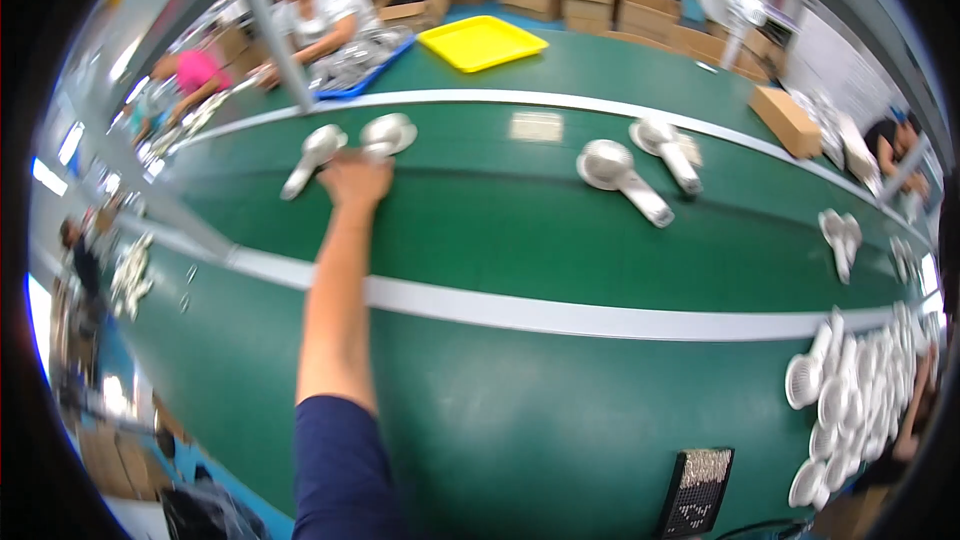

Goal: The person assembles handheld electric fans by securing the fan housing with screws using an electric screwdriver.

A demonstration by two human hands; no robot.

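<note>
The left hand (357,178) reaches across the green belt (480,230) between two handheld fans; motion blur hides its grip, so whether it is clamped cannot be told. The left fan (318,155) lies aslant beside the fingers; the upper fan (388,135) shows its round head, its handle apparently covered. No right hand is visible. Farther right on the belt, a ribbed-headed fan (625,180) lies flat, presumably because the round head and straight handle suit no other rest. Past a smooth, pale rail (560,322), the glossy desk (520,400) bears overlapping white fans (850,400), likely bunched to save room.
</note>
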